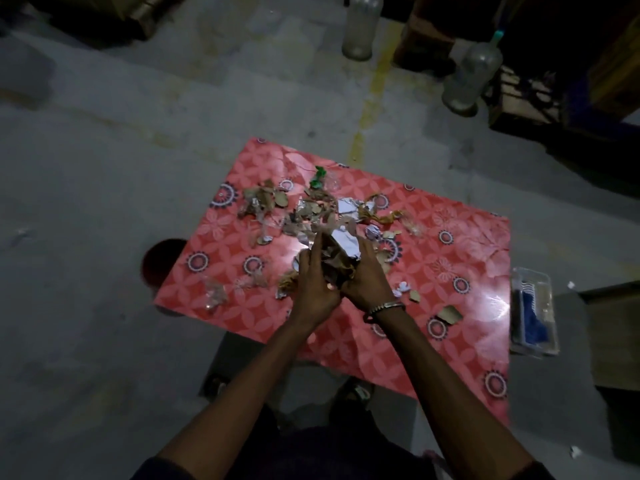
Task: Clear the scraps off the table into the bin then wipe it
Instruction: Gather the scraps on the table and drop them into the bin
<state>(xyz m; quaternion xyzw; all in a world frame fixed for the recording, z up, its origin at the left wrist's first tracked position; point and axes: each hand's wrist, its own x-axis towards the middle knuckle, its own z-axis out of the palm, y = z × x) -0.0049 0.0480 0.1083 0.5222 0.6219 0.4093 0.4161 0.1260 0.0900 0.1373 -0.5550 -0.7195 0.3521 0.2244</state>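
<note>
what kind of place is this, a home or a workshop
Probably a storeroom or workshop, not a home: a bare grey concrete floor with a worn yellow painted line, large clear plastic water jugs standing on it, and wooden crates beyond the small red-patterned table.

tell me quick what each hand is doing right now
Left hand: grips the scraps, fingers curled round the bundle.
Right hand: grips the same scraps from the other side.

Scraps (298, 216) mid-table (467, 244); near edge seemingly bare
</note>
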